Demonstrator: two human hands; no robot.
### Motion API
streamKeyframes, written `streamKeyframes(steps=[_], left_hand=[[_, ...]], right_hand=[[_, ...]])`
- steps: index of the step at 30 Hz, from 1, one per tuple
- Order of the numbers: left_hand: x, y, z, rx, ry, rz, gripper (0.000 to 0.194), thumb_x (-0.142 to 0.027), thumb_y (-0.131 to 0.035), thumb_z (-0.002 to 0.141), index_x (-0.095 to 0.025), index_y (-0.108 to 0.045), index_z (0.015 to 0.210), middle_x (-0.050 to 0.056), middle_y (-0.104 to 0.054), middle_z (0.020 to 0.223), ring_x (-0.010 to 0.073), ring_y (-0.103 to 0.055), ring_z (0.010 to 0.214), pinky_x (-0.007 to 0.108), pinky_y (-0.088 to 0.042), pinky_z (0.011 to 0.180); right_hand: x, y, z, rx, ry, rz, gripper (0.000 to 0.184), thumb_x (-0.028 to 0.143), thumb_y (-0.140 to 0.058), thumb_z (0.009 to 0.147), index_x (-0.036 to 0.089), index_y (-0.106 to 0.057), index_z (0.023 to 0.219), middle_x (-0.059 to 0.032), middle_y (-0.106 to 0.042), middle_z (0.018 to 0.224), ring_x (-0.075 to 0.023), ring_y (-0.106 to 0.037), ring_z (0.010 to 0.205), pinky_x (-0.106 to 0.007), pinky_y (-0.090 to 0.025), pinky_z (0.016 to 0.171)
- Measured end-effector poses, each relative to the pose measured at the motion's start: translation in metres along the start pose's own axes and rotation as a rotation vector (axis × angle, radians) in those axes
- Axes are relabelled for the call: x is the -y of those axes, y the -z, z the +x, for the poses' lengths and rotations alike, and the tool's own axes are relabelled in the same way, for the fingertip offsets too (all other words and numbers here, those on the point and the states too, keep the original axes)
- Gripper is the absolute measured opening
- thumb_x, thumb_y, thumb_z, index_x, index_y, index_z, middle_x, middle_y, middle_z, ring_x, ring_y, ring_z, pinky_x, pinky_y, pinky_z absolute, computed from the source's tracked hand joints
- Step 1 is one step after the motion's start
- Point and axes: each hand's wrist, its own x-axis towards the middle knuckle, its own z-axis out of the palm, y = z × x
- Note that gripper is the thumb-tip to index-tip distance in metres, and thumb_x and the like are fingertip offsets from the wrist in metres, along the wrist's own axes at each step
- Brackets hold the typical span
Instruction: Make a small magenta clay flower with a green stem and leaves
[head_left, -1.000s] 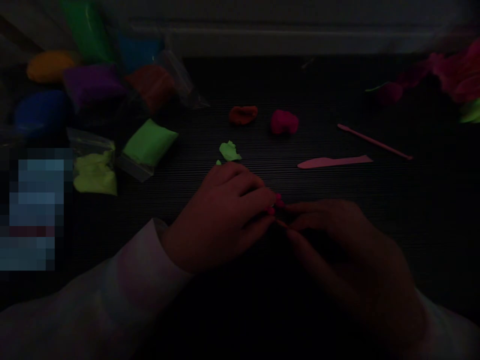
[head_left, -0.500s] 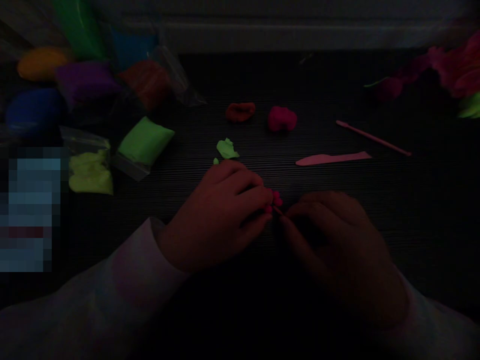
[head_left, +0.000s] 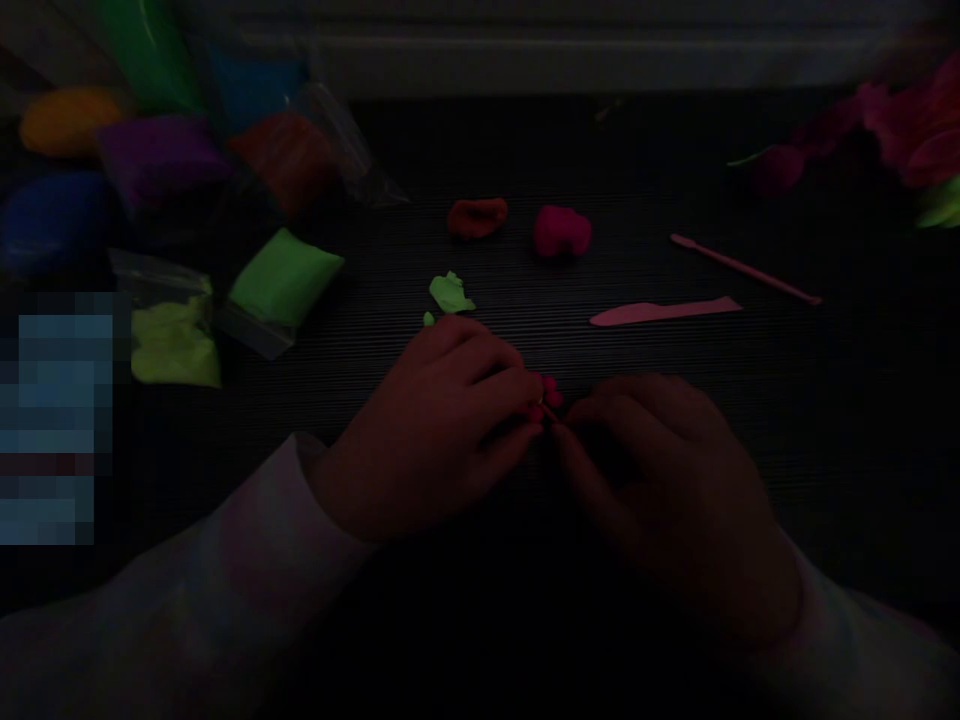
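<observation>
In dim light, my left hand is closed round a small pink clay flower; its rounded lobes show past the fingertips, and the rest is hidden. My right hand is closed in a pinch on a thin stick, whose tip reaches the flower. Just beyond the left hand lie a torn piece of light green clay and a tiny green bit. Farther back are a red-orange clay piece with a hollow and a pink clay lump.
A pink plastic knife and a slim pink modelling tool lie at right. Bagged clay fills the left, including a light green pack and a yellow-green bag. Pink petal-like shapes are at far right.
My right hand has shifted slightly left, bringing the stick's tip closer in against the pink flower. The left hand keeps its hold. The whole view has moved a little.
</observation>
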Motion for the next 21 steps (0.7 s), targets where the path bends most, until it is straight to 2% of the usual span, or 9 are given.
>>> streamKeyframes(steps=[9, 12, 15, 21], left_hand=[[0.0002, 0.0003, -0.0005, 0.002, -0.009, 0.004, 0.014, -0.026, -0.052, 0.078, -0.017, -0.057, 0.086, 0.003, -0.058, 0.088, 0.0173, -0.046, 0.086, 0.033, -0.038, 0.078], [0.0005, 0.0001, -0.0002, 0.006, -0.005, 0.004, 0.015, -0.026, -0.051, 0.078, -0.016, -0.057, 0.087, 0.003, -0.058, 0.088, 0.0175, -0.046, 0.087, 0.033, -0.038, 0.079], [0.0011, -0.0006, 0.0006, 0.001, -0.009, 0.004, 0.015, -0.026, -0.052, 0.078, -0.017, -0.057, 0.088, 0.002, -0.058, 0.088, 0.0178, -0.046, 0.087, 0.033, -0.038, 0.08], [0.0012, -0.0007, 0.0002, -0.01, -0.012, 0.005, 0.015, -0.025, -0.052, 0.078, -0.017, -0.057, 0.089, 0.002, -0.058, 0.088, 0.0176, -0.046, 0.088, 0.032, -0.038, 0.08]], right_hand=[[-0.0016, 0.001, -0.002, -0.032, 0.028, 0.039, 0.009, 0.025, -0.053, 0.075, 0.016, -0.055, 0.075, -0.0064, -0.058, 0.077, -0.0204, -0.052, 0.073, -0.037, -0.042, 0.066], [-0.0025, 0.0016, -0.0036, -0.054, 0.065, 0.054, 0.012, 0.023, -0.052, 0.075, 0.016, -0.057, 0.084, -0.0059, -0.058, 0.078, -0.0195, -0.053, 0.072, -0.036, -0.042, 0.063], [-0.0027, 0.0018, -0.0044, -0.023, 0.091, 0.045, 0.02, 0.022, -0.051, 0.076, 0.017, -0.058, 0.094, -0.0059, -0.058, 0.081, -0.0191, -0.053, 0.073, -0.035, -0.042, 0.063], [-0.0026, 0.0007, -0.0043, -0.008, 0.108, 0.015, 0.023, 0.023, -0.05, 0.077, 0.017, -0.059, 0.097, -0.0069, -0.057, 0.082, -0.02, -0.052, 0.072, -0.037, -0.042, 0.062]])
